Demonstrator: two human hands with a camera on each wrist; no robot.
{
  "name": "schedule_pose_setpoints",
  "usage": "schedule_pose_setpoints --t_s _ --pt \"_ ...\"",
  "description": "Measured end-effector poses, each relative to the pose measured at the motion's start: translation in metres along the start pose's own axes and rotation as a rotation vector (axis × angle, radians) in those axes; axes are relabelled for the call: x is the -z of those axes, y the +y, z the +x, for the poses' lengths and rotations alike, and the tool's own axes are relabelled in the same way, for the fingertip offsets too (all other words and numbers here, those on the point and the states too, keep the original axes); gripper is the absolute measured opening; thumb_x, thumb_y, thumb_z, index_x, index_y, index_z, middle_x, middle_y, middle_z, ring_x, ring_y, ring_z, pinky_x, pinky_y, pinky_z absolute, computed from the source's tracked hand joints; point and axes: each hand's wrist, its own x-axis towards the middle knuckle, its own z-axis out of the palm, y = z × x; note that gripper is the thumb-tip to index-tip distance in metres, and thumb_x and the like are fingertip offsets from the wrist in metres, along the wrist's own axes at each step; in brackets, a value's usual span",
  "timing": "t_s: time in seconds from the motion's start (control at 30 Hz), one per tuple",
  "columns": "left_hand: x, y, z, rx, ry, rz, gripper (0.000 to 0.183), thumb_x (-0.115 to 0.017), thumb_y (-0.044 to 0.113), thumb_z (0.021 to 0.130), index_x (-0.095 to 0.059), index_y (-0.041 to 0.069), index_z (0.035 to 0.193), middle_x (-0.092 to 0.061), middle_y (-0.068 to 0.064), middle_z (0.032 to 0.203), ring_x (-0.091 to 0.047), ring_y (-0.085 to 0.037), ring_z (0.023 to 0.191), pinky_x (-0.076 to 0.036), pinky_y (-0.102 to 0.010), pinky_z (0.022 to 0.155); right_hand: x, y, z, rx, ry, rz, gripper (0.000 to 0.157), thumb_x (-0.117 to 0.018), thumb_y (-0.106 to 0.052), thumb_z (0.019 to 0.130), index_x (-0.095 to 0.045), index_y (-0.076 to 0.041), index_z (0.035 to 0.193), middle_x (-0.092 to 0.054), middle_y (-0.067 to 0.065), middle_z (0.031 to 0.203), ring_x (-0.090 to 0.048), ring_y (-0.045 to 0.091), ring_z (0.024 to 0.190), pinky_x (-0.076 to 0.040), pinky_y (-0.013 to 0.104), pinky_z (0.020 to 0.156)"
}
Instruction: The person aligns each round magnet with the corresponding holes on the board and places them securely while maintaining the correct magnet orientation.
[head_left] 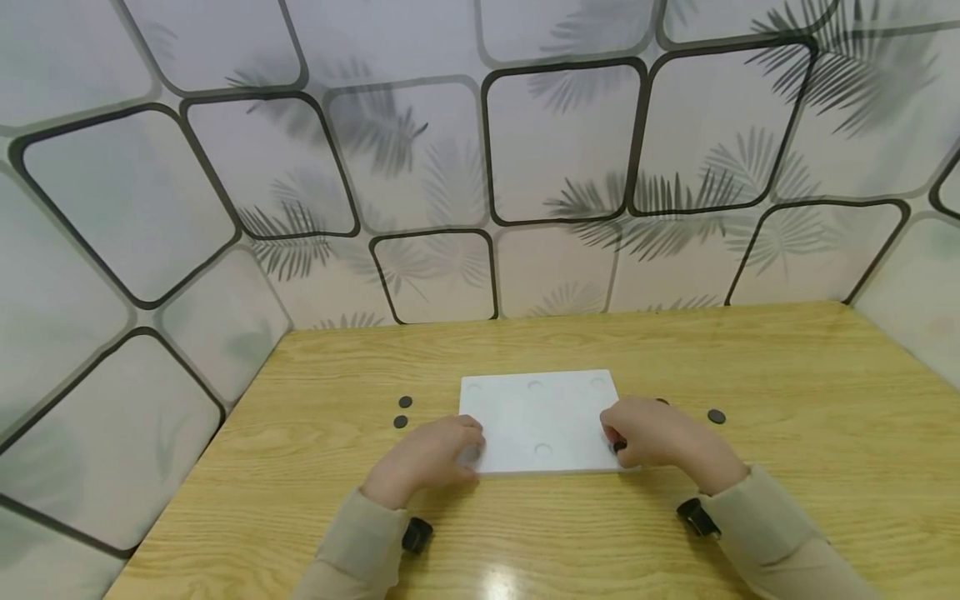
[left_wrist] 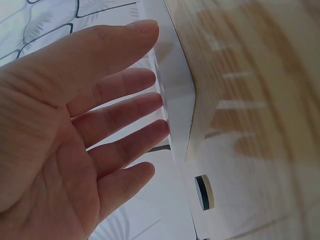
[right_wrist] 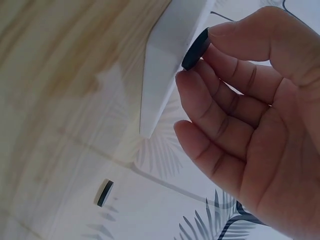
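A white rectangular board (head_left: pixel 547 421) with several shallow round recesses lies on the wooden table. My left hand (head_left: pixel 431 454) rests at the board's left edge, its fingers loosely extended, fingertips right at the rim in the left wrist view. At the front right corner of the board, my right hand (head_left: pixel 660 435) pinches a small black disc (right_wrist: pixel 196 49) between thumb and fingertips. The held disc is tilted on its edge, close over the board's surface. The other fingers of that hand curl loosely beneath it.
Two dark discs, one farther back (head_left: pixel 406 402) and one nearer (head_left: pixel 401 422), lie left of the board. To its right lies another disc (head_left: pixel 716 416), and one more (head_left: pixel 663 402) shows partly behind my right hand. A patterned wall (head_left: pixel 555 271) borders the wooden table (head_left: pixel 337 367).
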Motion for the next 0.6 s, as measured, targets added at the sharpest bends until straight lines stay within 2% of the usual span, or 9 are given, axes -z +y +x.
schedule_pose_setpoints --t_s 0.6 --pt "-0.0001 0.0004 -0.0005 0.007 -0.009 -0.002 0.029 -0.072 0.022 0.072 -0.064 0.006 0.095 -0.057 -0.004 0.106 -0.054 -0.02 0.096 -0.045 -0.029 0.081 -0.003 -0.002 0.0012 -0.01 -0.007 -0.019 0.023 -0.064 0.0 0.071 -0.045 -0.012 0.065 -0.038 -0.001 0.059 -0.031 0.013 0.055 -0.026 0.026 0.051"
